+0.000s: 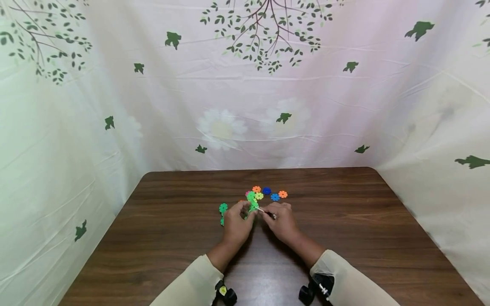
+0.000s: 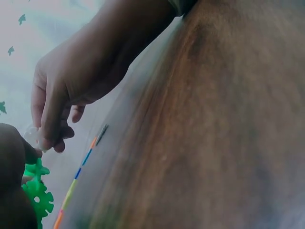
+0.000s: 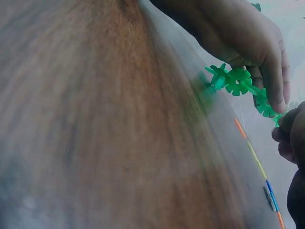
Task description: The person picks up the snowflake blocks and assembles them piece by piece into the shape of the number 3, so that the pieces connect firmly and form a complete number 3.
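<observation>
My left hand (image 1: 236,223) grips a chain of green flower-shaped interlocking discs (image 3: 238,82); part of it is hidden behind the fingers. The chain shows on both sides of that hand in the head view, with green discs (image 1: 223,208) at its left. Close by on the right, my right hand (image 1: 281,222) pinches a small whitish, translucent disc (image 2: 32,135) between thumb and fingers. This disc is held right at the green piece (image 2: 38,198) by the left fingertips. Whether the two are joined I cannot tell.
Beyond the hands, loose discs lie on the brown wooden table (image 1: 172,238): orange (image 1: 283,194), blue (image 1: 274,197), dark blue (image 1: 266,191) and yellow-green (image 1: 259,196). A patterned white cloth (image 1: 245,97) hangs around the table's back and sides.
</observation>
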